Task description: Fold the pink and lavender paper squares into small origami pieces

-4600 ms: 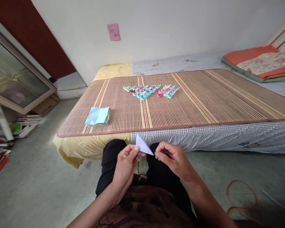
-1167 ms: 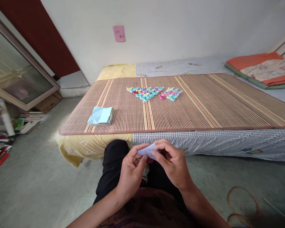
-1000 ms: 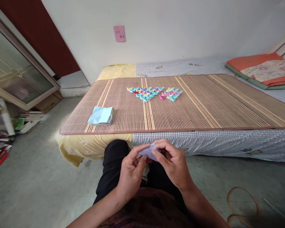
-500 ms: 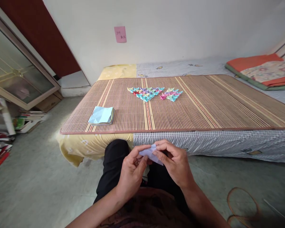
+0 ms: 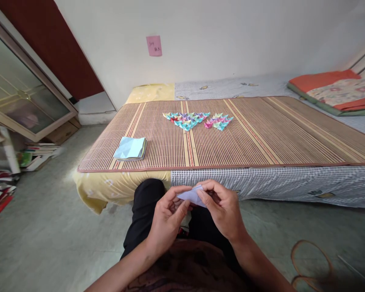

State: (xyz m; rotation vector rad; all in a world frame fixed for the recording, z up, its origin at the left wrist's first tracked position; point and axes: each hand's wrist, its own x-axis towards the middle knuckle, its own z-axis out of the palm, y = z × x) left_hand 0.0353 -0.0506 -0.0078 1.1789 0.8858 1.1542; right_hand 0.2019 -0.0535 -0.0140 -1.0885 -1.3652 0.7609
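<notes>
A small folded sheet of lavender origami paper (image 5: 191,197) is held above my lap, pointed at its left end. My left hand (image 5: 171,211) pinches that pointed end between thumb and fingers. On the other end, my right hand (image 5: 221,205) is closed, its thumb pressed on the near face and its fingertips at the top edge. The fingers partly cover the paper, so its full shape is hidden. Farther off on the woven mat (image 5: 158,156) stand a larger group of small folded paper pieces (image 5: 187,120) and a smaller group (image 5: 219,121), in many colours.
A stack of square paper (image 5: 130,148), light blue on top, lies at the mat's left. Beneath the mat is a bed with a checked sheet (image 5: 276,184). Folded orange bedding (image 5: 337,91) rests far right. A loop of cord (image 5: 312,259) lies on the floor; books (image 5: 39,152) sit left.
The paper's lower right part, which hung down below the right thumb, is now folded up or hidden behind my right hand. Both hands stay in nearly the same place.
</notes>
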